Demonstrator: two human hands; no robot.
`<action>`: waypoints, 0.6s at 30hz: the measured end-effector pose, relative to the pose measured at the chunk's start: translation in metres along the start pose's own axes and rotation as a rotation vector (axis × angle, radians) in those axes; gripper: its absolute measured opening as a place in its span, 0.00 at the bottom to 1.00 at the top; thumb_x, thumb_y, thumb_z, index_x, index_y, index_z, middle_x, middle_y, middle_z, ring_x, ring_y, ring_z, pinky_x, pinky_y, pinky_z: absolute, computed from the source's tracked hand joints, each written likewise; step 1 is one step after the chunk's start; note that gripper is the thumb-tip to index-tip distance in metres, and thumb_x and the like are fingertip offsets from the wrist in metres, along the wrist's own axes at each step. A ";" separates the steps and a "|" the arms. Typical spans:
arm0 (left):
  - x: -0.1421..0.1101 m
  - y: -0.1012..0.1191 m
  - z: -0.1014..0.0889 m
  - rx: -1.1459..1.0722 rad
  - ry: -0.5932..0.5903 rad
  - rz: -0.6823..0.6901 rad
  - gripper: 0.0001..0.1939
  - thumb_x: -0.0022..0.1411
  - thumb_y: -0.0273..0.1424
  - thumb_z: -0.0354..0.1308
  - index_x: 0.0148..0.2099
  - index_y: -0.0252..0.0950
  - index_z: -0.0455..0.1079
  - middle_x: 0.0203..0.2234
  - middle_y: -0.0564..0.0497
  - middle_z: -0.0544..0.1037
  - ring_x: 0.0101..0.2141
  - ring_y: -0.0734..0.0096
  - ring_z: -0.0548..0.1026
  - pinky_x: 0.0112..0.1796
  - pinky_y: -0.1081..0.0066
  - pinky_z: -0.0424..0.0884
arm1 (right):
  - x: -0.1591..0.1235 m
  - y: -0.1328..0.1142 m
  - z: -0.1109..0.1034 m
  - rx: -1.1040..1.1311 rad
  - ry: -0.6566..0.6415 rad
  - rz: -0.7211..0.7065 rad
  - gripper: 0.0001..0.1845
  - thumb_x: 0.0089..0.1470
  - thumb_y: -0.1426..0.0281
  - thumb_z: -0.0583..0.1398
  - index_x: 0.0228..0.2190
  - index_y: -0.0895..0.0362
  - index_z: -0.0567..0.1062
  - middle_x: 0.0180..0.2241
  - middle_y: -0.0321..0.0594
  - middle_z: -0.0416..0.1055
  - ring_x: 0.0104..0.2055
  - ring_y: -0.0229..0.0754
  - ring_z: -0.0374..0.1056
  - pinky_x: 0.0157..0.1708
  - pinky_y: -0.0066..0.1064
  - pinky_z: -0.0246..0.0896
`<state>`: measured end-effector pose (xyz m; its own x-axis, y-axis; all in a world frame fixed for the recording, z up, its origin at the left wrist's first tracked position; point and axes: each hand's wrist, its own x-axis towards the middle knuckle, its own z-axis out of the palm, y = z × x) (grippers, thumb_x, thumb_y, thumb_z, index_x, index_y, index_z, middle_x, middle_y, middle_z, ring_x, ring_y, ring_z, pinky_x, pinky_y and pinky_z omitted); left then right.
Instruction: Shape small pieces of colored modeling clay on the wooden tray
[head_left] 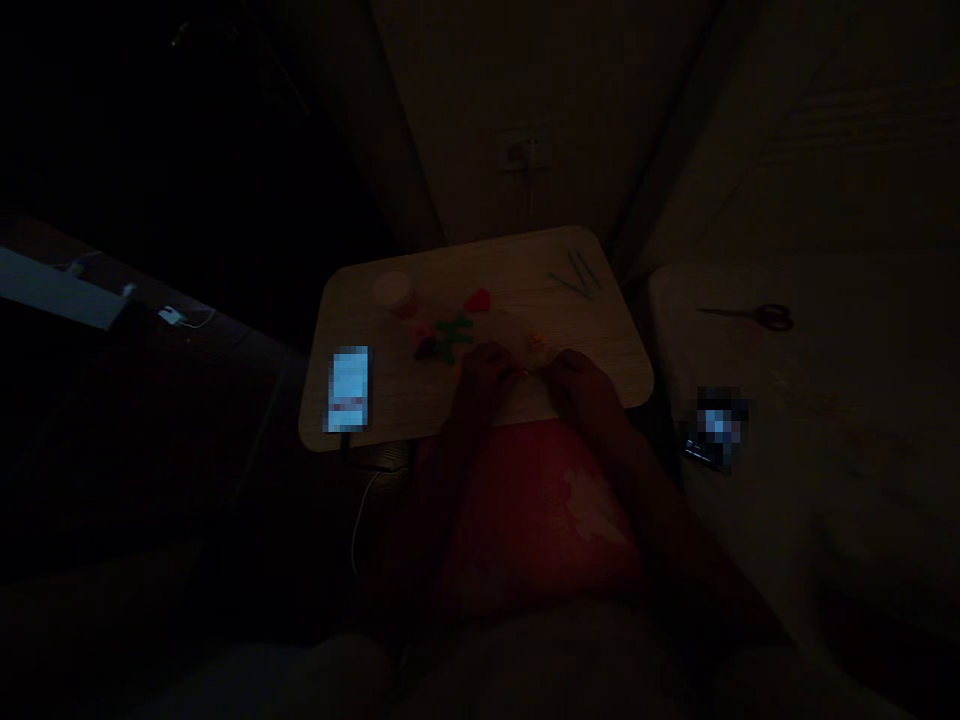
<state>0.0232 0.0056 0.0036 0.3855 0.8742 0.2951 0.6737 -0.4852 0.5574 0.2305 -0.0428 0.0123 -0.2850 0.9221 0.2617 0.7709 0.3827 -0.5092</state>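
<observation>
The scene is very dark. My left hand [486,378] rests on the small wooden table [517,262] near its front edge, fingers curled, with a tiny orange piece [525,373] at their tips. A short gap to the right, my right hand [579,385] is curled too; whatever its fingers hold is hidden. Just beyond, between the hands, lies an orange-yellow lump [535,343]. Several green strips [454,336] are left of it, beside a dark lump [427,347]. Farther back sits a red piece [478,300]. The material of these pieces is unclear.
A pale tub [393,291] stands at the table's back left, and a lit phone [349,390] lies front left. Thin green sticks [577,275] lie back right. On the pale surface to the right are scissors [757,316] and another lit device [716,428].
</observation>
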 end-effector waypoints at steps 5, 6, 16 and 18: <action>0.000 0.002 -0.002 0.039 -0.016 -0.002 0.05 0.66 0.32 0.68 0.37 0.37 0.79 0.39 0.46 0.81 0.45 0.57 0.77 0.50 0.57 0.71 | 0.000 0.001 0.000 -0.028 0.018 0.021 0.15 0.65 0.73 0.56 0.42 0.54 0.83 0.42 0.49 0.74 0.47 0.52 0.70 0.42 0.39 0.65; -0.001 0.002 -0.002 0.039 -0.021 0.000 0.05 0.66 0.33 0.68 0.39 0.36 0.79 0.40 0.45 0.81 0.45 0.56 0.77 0.51 0.57 0.71 | 0.000 0.001 0.000 -0.026 0.028 0.026 0.14 0.65 0.73 0.56 0.42 0.54 0.82 0.43 0.49 0.74 0.47 0.52 0.70 0.42 0.39 0.66; -0.003 0.008 -0.004 0.061 -0.074 0.037 0.08 0.68 0.34 0.66 0.48 0.40 0.80 0.46 0.46 0.81 0.49 0.56 0.77 0.54 0.56 0.70 | -0.002 0.006 0.006 0.020 0.151 0.090 0.13 0.67 0.69 0.55 0.39 0.55 0.81 0.41 0.51 0.74 0.47 0.55 0.68 0.47 0.44 0.67; -0.002 0.007 -0.004 0.072 -0.085 0.044 0.09 0.67 0.34 0.66 0.49 0.41 0.81 0.46 0.46 0.81 0.49 0.55 0.76 0.54 0.55 0.69 | -0.002 0.006 0.006 0.025 0.166 0.095 0.13 0.67 0.69 0.55 0.39 0.55 0.81 0.41 0.51 0.74 0.47 0.54 0.68 0.47 0.45 0.67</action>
<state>0.0246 0.0005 0.0102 0.4657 0.8490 0.2496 0.6973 -0.5257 0.4872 0.2325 -0.0419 0.0034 -0.1117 0.9330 0.3422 0.7751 0.2973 -0.5575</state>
